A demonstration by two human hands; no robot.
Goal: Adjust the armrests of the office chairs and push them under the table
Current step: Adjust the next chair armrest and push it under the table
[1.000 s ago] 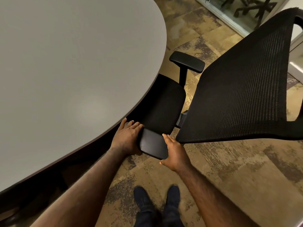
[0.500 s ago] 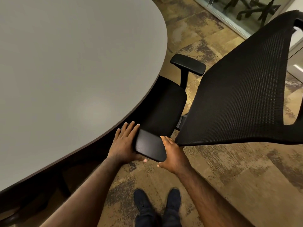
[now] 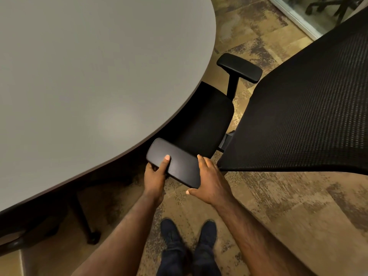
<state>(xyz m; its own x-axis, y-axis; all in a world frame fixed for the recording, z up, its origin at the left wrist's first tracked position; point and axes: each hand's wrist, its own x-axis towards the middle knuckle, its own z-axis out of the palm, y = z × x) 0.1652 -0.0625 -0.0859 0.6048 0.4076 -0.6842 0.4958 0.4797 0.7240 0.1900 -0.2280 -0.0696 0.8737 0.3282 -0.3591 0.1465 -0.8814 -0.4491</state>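
A black office chair with a mesh backrest point(image 3: 302, 108) stands at the grey round table point(image 3: 89, 76), its seat point(image 3: 205, 120) partly under the table edge. My left hand point(image 3: 155, 176) grips the front left side of the near armrest pad point(image 3: 175, 168), thumb on top and fingers beneath. My right hand point(image 3: 211, 182) holds the pad's rear end, fingers along its right side and thumb at the back corner. The far armrest point(image 3: 240, 67) stands raised on its post beside the table edge.
Patterned brown carpet point(image 3: 278, 216) covers the floor. My dark shoes point(image 3: 189, 248) stand just below the hands. A table leg with a caster point(image 3: 92, 238) is at lower left. Other chair bases point(image 3: 328, 6) show behind a glass wall at top right.
My left hand slid from the pad's far side to its near front edge, thumb now on top. The near armrest pad shows more fully. The view moved closer.
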